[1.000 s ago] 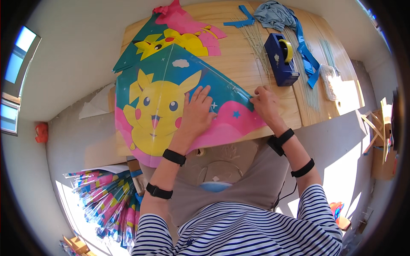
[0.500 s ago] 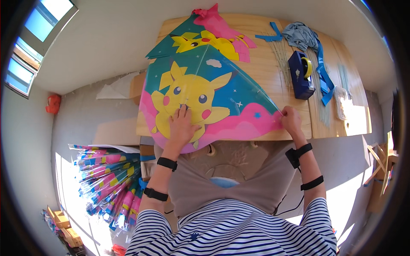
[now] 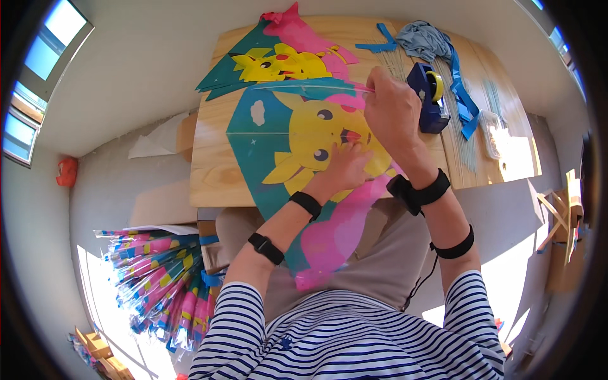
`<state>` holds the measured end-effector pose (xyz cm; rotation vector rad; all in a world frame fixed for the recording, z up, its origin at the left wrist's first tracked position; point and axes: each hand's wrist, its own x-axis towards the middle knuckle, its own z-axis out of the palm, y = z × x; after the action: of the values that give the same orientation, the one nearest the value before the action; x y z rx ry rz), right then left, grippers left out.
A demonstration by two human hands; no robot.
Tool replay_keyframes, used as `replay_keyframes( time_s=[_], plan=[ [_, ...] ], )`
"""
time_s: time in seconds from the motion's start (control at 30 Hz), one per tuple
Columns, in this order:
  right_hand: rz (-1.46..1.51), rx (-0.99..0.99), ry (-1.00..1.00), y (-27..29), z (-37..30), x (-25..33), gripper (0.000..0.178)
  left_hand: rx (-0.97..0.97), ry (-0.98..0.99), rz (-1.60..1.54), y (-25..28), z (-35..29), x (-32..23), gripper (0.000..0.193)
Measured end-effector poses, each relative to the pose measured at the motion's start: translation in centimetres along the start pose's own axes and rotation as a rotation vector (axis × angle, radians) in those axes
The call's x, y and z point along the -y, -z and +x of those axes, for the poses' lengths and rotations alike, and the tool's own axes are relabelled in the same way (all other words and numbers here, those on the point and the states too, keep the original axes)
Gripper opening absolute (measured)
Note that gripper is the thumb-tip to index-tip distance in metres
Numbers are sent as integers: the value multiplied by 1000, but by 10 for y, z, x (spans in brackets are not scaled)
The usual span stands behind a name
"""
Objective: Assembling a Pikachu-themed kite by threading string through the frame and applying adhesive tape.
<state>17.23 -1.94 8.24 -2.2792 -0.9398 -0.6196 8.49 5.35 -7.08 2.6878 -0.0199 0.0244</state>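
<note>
Head view: printed sheet [image 3: 305, 140], teal, pink and yellow, lies across wooden table [image 3: 212, 158], one corner overhanging the near edge above the person's lap; left hand [image 3: 345, 168] flat on the yellow figure, fingers spread, grasping nothing; right hand [image 3: 392, 114] closed, fingertips pinching the sheet's far edge; blue tape dispenser [image 3: 429, 101] just right of that hand; similar printed pieces [image 3: 285, 63] lie beyond, at the table's far side.
</note>
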Motion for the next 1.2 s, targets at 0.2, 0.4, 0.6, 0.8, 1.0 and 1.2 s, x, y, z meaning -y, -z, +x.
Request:
replay_keyframes(
  time_s=[0.2,0.4,0.6,0.8,1.0,1.2],
  plan=[
    [161,-11,265,-67,-15,22,14,-75,87,-93,3,56,75,73],
    [185,74,80,-100,-30,-34,16,-57,157,200,23,99,152,75],
    [-293,252,-423,-97,-45,-142,19,2,48,122,54,114,135,60],
    [-351,365,-596,-103,-56,-177,13,142,396,-1367,82,110,116,38],
    [-312,261,-455,-112,-67,-195,8,140,-85,-210,52,60,63,46],
    [-216,179,-425,-120,-78,-213,7,238,-161,167,65,-35,66,88]
  ],
)
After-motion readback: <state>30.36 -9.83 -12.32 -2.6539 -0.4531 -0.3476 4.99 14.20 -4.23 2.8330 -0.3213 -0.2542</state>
